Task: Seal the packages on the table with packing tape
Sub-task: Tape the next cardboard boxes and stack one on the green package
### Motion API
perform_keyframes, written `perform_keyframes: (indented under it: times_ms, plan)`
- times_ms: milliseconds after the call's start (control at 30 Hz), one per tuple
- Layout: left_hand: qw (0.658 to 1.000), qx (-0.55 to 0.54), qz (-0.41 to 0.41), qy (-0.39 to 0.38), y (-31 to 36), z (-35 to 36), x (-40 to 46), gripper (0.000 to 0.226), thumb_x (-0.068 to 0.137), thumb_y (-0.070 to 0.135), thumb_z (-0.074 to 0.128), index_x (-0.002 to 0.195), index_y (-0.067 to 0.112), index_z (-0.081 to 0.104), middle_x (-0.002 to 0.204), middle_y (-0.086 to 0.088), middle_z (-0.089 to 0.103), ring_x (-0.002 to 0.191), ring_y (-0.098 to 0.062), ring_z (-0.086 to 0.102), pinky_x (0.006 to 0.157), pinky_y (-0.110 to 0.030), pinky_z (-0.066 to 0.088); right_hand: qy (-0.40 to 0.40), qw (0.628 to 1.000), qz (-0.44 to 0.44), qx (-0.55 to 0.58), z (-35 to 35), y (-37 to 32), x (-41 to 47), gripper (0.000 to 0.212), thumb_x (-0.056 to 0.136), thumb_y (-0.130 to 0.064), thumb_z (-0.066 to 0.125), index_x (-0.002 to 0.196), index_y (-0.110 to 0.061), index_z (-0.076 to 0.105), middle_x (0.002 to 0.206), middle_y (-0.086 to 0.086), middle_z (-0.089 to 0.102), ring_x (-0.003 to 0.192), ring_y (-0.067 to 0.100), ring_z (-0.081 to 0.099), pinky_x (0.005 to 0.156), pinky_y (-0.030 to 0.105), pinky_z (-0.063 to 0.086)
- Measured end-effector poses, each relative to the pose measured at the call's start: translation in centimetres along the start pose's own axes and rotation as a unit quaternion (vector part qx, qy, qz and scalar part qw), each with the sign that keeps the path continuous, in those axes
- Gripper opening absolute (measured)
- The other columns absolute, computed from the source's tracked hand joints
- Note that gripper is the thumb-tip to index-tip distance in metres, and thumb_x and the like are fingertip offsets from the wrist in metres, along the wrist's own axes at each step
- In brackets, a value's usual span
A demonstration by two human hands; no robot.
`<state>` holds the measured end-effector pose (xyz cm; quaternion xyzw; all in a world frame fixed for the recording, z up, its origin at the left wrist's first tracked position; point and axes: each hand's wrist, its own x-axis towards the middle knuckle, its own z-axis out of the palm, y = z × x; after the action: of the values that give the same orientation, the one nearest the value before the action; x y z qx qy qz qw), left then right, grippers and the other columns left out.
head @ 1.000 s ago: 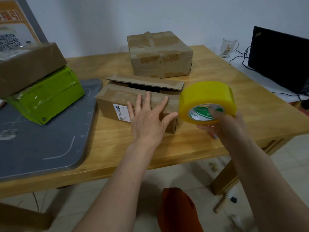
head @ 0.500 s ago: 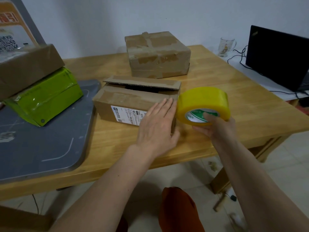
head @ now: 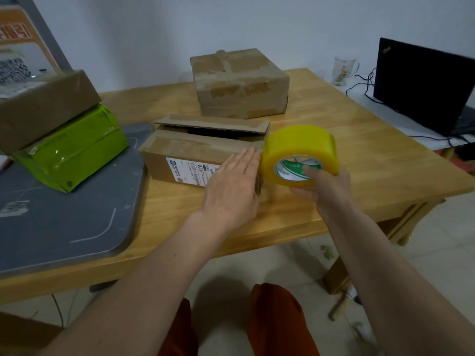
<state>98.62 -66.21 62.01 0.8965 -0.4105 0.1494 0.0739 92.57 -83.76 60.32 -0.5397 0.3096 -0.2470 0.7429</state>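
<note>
Brown cardboard box with flap ajar, near table front edge; left hand flat, fingers straight against its right end; right hand gripping yellow packing-tape roll just beside.

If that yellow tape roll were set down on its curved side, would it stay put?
Probably not. The yellow tape roll is a round, wide cylinder, so it would likely roll on the smooth wooden table. It looks thickly wound, so fairly heavy for its size. The right hand hooks a thumb through its core, suggesting a stiff ring.
</note>
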Motion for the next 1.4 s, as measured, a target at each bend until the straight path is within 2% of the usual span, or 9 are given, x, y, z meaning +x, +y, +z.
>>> perform_keyframes:
  times_ms: [167, 367, 533, 600, 700, 933, 1067, 1233, 1400]
  plan:
    - [0.988, 0.096, -0.107, -0.051, -0.3, 0.6, -0.5, 0.082, 0.099, 0.036, 0.043, 0.153, 0.001, -0.007, 0.163, -0.016, -0.007, 0.151, -0.028, -0.006, 0.119, -0.037, -0.007, -0.024, 1.000, 0.004, -0.010, 0.0, -0.6, -0.1, 0.035, 0.092, -0.003, 0.062, 0.125, -0.013, 0.056, 0.118, 0.011, 0.061, 0.107, 0.033, 0.062, 0.060, 0.039, 0.059]
    - [0.991, 0.061, -0.098, -0.063, -3.0, -1.8, 2.3, 0.102, 0.082, 0.067, 0.059, 0.153, 0.006, 0.021, 0.160, -0.011, 0.023, 0.148, -0.026, 0.019, 0.121, -0.038, 0.006, -0.021, 1.000, 0.015, 0.003, 0.0, -0.4, 0.1, 0.035, 0.091, -0.001, 0.062, 0.123, -0.014, 0.058, 0.108, 0.006, 0.062, 0.103, 0.036, 0.062, 0.054, 0.038, 0.059]
    - [0.996, 0.083, -0.029, -0.032, -5.9, -2.5, 5.1, 0.143, 0.055, 0.075, 0.075, 0.154, 0.023, -0.015, 0.163, -0.008, -0.015, 0.149, -0.028, -0.016, 0.119, -0.045, -0.007, -0.012, 1.000, 0.007, 0.007, 0.2, -0.2, 0.1, 0.035, 0.089, 0.004, 0.060, 0.119, -0.013, 0.059, 0.102, 0.006, 0.063, 0.097, 0.035, 0.063, 0.054, 0.039, 0.057]
    - [0.990, 0.089, -0.028, -0.106, -7.4, -2.4, 6.3, 0.152, 0.048, 0.079, 0.075, 0.150, 0.028, -0.025, 0.161, -0.005, -0.024, 0.147, -0.029, -0.025, 0.119, -0.052, -0.009, -0.011, 1.000, 0.013, 0.013, 0.3, -0.2, 0.0, 0.035, 0.089, 0.006, 0.060, 0.119, -0.010, 0.058, 0.106, 0.010, 0.063, 0.094, 0.034, 0.064, 0.057, 0.040, 0.057]
    - [0.976, 0.045, -0.051, -0.209, -9.1, -1.5, 7.0, 0.141, 0.051, 0.081, 0.072, 0.152, 0.037, -0.016, 0.163, 0.001, -0.017, 0.149, -0.027, -0.017, 0.118, -0.058, -0.005, -0.015, 0.999, 0.028, 0.026, 0.4, -0.1, -0.1, 0.040, 0.089, 0.007, 0.059, 0.127, -0.004, 0.055, 0.115, 0.017, 0.061, 0.097, 0.039, 0.064, 0.063, 0.044, 0.057]
    - [0.983, 0.008, -0.043, -0.180, -10.4, 0.2, 6.5, 0.127, 0.046, 0.102, 0.035, 0.152, 0.045, -0.007, 0.164, 0.008, -0.006, 0.151, -0.022, -0.004, 0.119, -0.054, 0.002, 0.009, 0.996, 0.065, 0.066, 0.8, -0.2, -0.1, 0.027, 0.090, 0.004, 0.061, 0.112, -0.008, 0.053, 0.112, 0.017, 0.057, 0.093, 0.040, 0.061, 0.071, 0.049, 0.055]
    - [0.984, -0.006, -0.046, -0.172, -10.4, 0.0, 6.3, 0.125, 0.043, 0.104, 0.021, 0.152, 0.046, -0.003, 0.164, 0.012, -0.004, 0.151, -0.018, -0.003, 0.120, -0.050, 0.001, 0.041, 0.984, 0.114, 0.134, 1.8, 1.2, -0.5, 0.043, 0.087, -0.003, 0.069, 0.124, -0.005, 0.049, 0.113, 0.014, 0.059, 0.098, 0.033, 0.063, 0.076, 0.041, 0.056]
    - [0.988, -0.010, -0.048, -0.148, -10.6, 0.0, 6.0, 0.123, 0.045, 0.104, 0.016, 0.153, 0.045, 0.004, 0.163, 0.015, 0.003, 0.151, -0.013, 0.003, 0.121, -0.045, 0.005, 0.091, 0.971, 0.094, 0.198, 3.7, 1.9, -0.7, 0.053, 0.082, -0.008, 0.076, 0.129, -0.005, 0.052, 0.115, 0.009, 0.064, 0.088, 0.018, 0.063, 0.064, 0.024, 0.050]
    - [0.987, -0.026, -0.083, -0.134, -11.1, -0.5, 5.6, 0.139, 0.040, 0.104, 0.026, 0.156, 0.028, 0.013, 0.164, 0.006, 0.007, 0.149, -0.020, 0.009, 0.119, -0.047, 0.014, 0.020, 0.931, 0.126, 0.342, 5.9, 2.3, -1.1, 0.037, 0.087, -0.008, 0.069, 0.122, -0.015, 0.057, 0.124, 0.014, 0.063, 0.110, 0.027, 0.062, 0.093, 0.037, 0.052]
